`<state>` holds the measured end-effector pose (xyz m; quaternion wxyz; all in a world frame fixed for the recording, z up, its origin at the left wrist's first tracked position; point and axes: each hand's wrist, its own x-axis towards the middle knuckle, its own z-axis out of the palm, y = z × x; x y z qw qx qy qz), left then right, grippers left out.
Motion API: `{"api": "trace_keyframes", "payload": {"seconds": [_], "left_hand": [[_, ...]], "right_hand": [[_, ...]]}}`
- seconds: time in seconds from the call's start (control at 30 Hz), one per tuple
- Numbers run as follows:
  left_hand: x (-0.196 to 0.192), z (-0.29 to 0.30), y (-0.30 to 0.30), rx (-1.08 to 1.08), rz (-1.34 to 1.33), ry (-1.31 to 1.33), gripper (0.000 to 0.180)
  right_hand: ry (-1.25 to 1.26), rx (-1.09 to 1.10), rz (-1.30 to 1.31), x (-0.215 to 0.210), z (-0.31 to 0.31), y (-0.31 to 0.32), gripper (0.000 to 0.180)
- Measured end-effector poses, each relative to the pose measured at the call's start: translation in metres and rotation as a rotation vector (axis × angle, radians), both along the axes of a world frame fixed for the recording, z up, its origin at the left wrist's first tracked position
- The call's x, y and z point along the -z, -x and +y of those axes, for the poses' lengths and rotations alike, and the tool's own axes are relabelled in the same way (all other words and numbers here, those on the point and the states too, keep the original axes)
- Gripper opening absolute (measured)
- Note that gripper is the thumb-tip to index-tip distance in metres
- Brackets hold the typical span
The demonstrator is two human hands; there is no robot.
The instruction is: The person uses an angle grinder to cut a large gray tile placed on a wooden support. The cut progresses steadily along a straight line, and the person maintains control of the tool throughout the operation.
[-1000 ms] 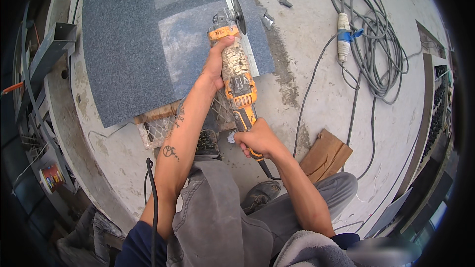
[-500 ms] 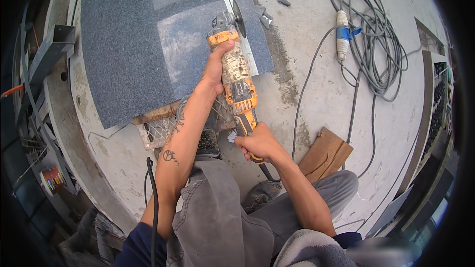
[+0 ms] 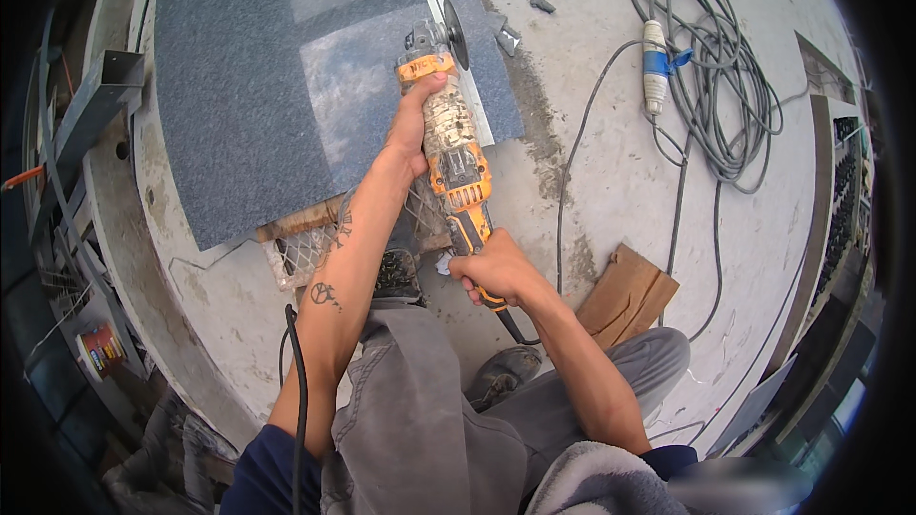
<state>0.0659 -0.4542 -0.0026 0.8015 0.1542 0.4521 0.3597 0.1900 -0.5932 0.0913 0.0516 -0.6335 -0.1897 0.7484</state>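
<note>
Grey concrete floor (image 3: pixel 649 181) spreads under you, dusty and stained, and a large dark grey stone slab (image 3: pixel 239 86) lies flat on it. You hold an orange angle grinder (image 3: pixel 448 133) with both hands over the right part of the slab. Your left hand (image 3: pixel 412 129) is clenched around the front body of the grinder, just behind the head, and your right hand (image 3: pixel 491 272) has a closed grip on the rear handle, close to your knee. The black cutting disc (image 3: pixel 458 33) stands on edge at the slab, just beside a pale metal strip (image 3: pixel 448 29) that runs along the stone. If the disc touches the stone, I cannot tell. Under the near edge of the slab you see a piece of wire mesh (image 3: pixel 305 253) and a wooden piece. A flat piece of cardboard (image 3: pixel 625 296) lies near your right leg. Further to the right, well apart, a coil of grey cable (image 3: pixel 725 105) rests on the floor.
</note>
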Motion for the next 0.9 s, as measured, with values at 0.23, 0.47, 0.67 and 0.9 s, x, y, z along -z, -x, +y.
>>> {"api": "trace_keyframes", "payload": {"seconds": [0.23, 0.47, 0.67, 0.9], "left_hand": [[0.005, 0.030, 0.003, 0.021, -0.019, 0.000, 0.055], [0.003, 0.021, 0.001, -0.002, 0.007, -0.004, 0.054], [-0.001, -0.010, -0.001, -0.012, -0.025, -0.002, 0.052], [0.009, 0.043, 0.005, 0.038, 0.014, -0.019, 0.055]], "right_hand": [[-0.049, 0.050, 0.043, 0.013, 0.021, 0.002, 0.013], [-0.038, 0.021, 0.036, 0.010, 0.017, -0.001, 0.015], [-0.030, 0.012, 0.015, 0.004, -0.008, -0.002, 0.015], [-0.050, 0.058, 0.053, 0.018, 0.033, 0.004, 0.012]]}}
